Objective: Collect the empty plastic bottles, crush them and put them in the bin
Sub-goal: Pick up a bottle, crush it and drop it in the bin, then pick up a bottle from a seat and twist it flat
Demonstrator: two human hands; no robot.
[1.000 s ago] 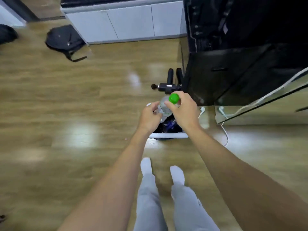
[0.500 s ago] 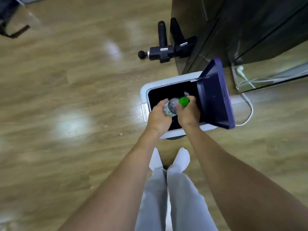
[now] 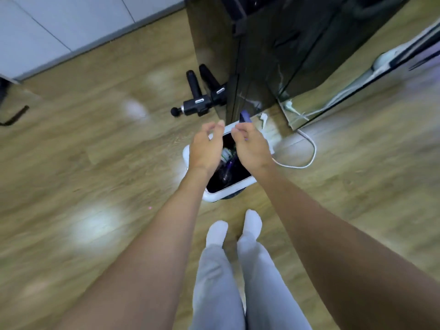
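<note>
A white bin (image 3: 221, 194) with a dark inside stands on the wooden floor just ahead of my feet. Its purple lid (image 3: 245, 117) is tipped up at the far side. A crushed clear bottle (image 3: 226, 154) lies inside the bin among dark contents. My left hand (image 3: 206, 148) hovers over the bin's left rim, fingers loosely curled and apart, holding nothing. My right hand (image 3: 251, 146) hovers over the right half of the opening, also empty with bent fingers. Both hands hide part of the opening.
A tall dark cabinet (image 3: 273, 51) rises right behind the bin. Two black massage guns (image 3: 200, 102) lie on the floor to the bin's far left. A white cable (image 3: 307, 148) loops on the floor at the right. White cupboards (image 3: 59, 27) line the far wall.
The green-capped bottle that both hands held over the bin has been let go and now lies inside. Both hands have lifted away empty, and the view has tilted.
</note>
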